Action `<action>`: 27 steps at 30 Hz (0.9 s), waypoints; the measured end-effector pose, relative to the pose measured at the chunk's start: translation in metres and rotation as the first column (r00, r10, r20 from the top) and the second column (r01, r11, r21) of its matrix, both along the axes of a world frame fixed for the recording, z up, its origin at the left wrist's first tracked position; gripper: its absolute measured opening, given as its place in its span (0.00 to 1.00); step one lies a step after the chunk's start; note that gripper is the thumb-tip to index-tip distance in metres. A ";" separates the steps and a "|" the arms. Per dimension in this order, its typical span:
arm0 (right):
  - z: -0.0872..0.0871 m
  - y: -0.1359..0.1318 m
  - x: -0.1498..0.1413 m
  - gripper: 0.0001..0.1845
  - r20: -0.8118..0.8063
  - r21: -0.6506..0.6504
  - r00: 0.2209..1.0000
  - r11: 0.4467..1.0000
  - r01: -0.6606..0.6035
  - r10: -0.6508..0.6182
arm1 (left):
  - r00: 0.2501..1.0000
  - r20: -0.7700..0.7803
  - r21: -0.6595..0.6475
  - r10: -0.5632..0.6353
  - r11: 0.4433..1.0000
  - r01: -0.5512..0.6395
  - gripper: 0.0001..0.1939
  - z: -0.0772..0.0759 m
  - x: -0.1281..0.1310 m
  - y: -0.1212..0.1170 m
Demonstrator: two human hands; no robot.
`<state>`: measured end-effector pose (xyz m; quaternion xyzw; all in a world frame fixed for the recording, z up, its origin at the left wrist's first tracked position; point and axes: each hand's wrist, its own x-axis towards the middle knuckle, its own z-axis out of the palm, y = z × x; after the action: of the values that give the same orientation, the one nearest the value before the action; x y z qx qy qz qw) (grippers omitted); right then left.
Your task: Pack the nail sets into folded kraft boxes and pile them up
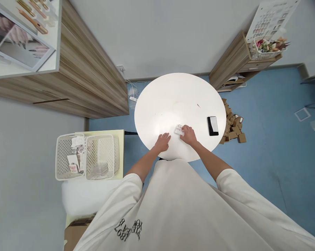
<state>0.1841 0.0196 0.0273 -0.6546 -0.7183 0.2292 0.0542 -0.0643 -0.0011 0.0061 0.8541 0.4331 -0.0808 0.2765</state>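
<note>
My right hand (189,135) grips the right end of a small clear-and-white flat case (178,129) at the near part of the round white table (173,94). Small pinkish pieces seem to show in the case, too small to name. To its left, my left hand (162,142) rests palm down on the tabletop with fingers spread, holding nothing. A gap separates that hand from the case. Farther right on the table lies a black item with a pale top panel (213,126).
White mesh baskets (58,157) stand on a pale yellow surface at left, one holding cards, another clear plastic pieces. Small brown cardboard boxes (234,127) lie piled on the floor right of the table. Wooden cabinets (94,62) flank it, with a flower basket (271,54) at right.
</note>
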 end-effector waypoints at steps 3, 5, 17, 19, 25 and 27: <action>-0.002 0.000 -0.010 0.22 -0.010 -0.024 0.999 0.998 -0.052 0.052 | 0.998 0.051 -0.007 -0.042 0.999 0.043 0.34 0.001 0.013 -0.005; -0.007 -0.002 -0.014 0.22 -0.009 -0.056 0.996 0.994 -0.090 0.090 | 0.998 0.069 0.008 -0.015 1.000 0.014 0.31 0.004 0.014 -0.009; -0.023 -0.016 -0.011 0.20 -0.018 -0.090 0.993 0.988 -0.121 0.120 | 0.994 0.038 0.062 0.105 0.992 -0.108 0.28 0.004 0.031 0.002; -0.020 -0.025 -0.007 0.17 -0.011 -0.058 0.997 0.995 -0.076 0.076 | 0.992 0.020 0.057 0.125 0.990 -0.126 0.30 0.001 0.042 0.012; -0.022 -0.053 0.003 0.11 0.003 -0.158 0.995 0.982 -0.099 0.101 | 0.994 -0.047 0.047 0.097 0.994 -0.095 0.38 -0.007 0.057 0.036; -0.026 -0.057 0.002 0.14 0.023 -0.169 0.994 0.981 -0.098 0.104 | 0.994 -0.064 0.043 0.093 0.995 -0.091 0.39 -0.008 0.058 0.038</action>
<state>0.1865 -0.0376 0.0015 -0.6231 -0.7296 0.2808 -0.0244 -0.0065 0.0374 -0.0019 0.8356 0.4823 -0.0871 0.2483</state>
